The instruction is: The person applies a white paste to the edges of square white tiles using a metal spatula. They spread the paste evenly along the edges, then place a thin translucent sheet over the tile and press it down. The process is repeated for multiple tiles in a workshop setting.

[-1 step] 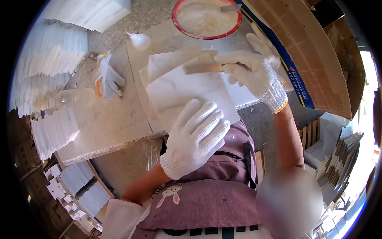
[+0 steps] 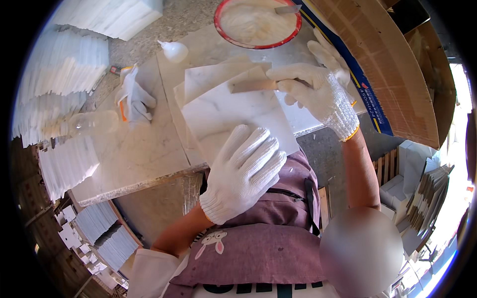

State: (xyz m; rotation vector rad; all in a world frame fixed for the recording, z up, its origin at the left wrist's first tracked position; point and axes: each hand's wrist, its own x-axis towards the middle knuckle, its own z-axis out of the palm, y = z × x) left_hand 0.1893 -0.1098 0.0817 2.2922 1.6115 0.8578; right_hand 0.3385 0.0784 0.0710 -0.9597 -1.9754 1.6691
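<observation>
A white marble tile (image 2: 233, 111) with grey veins lies askew on top of other pale tiles (image 2: 201, 77) at the worktable's near edge. My left hand (image 2: 243, 171), in a white knit glove, rests over the tile's near end with its fingers stretched out; its thumb is hidden. In a similar glove, my right hand (image 2: 313, 89) is closed around a putty knife (image 2: 253, 86). The knife's flat blade lies across the tile's far right part and points left. Its handle is hidden in my fingers.
Far back stands a red-rimmed basin (image 2: 218, 31) of pale paste with a scraper (image 2: 288, 9). A white squeeze bottle (image 2: 175, 51), a loose glove (image 2: 135, 97) and tile stacks (image 2: 69, 62) are leftward. Another glove (image 2: 328, 55) lies beside a cardboard box (image 2: 392, 64) at right.
</observation>
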